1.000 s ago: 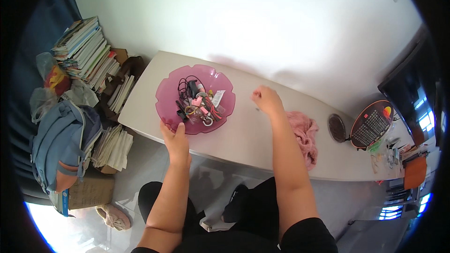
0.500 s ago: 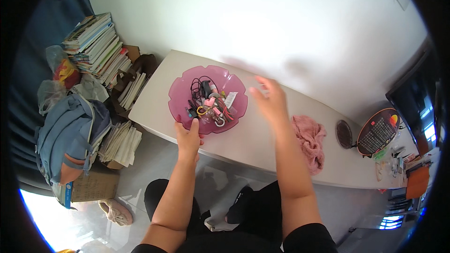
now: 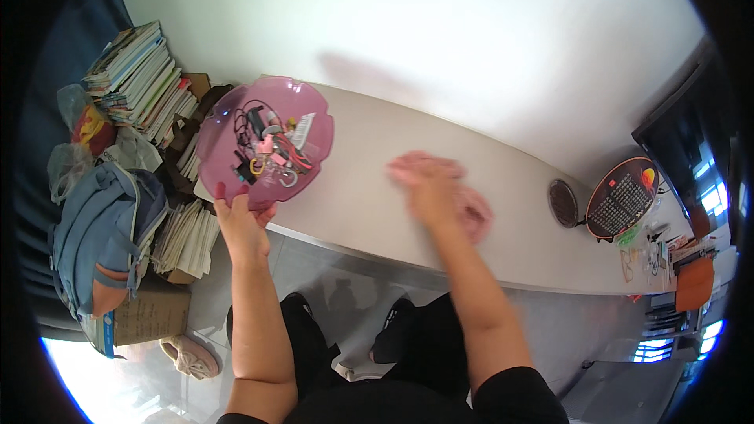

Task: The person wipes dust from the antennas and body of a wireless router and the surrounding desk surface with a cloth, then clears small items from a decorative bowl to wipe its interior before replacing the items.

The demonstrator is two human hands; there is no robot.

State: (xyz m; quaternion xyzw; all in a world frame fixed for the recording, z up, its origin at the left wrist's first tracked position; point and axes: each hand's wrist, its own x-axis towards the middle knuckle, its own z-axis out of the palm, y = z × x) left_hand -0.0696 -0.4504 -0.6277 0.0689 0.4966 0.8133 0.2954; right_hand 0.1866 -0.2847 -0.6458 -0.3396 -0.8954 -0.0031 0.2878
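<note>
My left hand [image 3: 243, 228] grips the near rim of a purple, scallop-edged bowl [image 3: 218, 141], fingers beneath and thumb at the edge. The bowl looks lifted and tilted at the left end of the long pale table [image 3: 361, 204]. Inside it lie a tangle of black cable [image 3: 253, 119], pink clips [image 3: 267, 144], a white tag [image 3: 301, 130] and small rings. Toward the table's middle, my right hand [image 3: 433, 196] presses down on a crumpled pink cloth [image 3: 476, 213], its fingers partly sunk in it and a little blurred.
Stacked books [image 3: 141, 71], plastic bags and a blue-grey backpack [image 3: 98, 228] crowd the left beside a cardboard box [image 3: 153, 316]. On the table's right are a dark oval object [image 3: 562, 202], a round dark fan with writing [image 3: 622, 198], a screen [image 3: 683, 149] and small clutter.
The bowl has moved left and up in my left hand. My right hand has come down onto the pink cloth, which has shifted left across the table.
</note>
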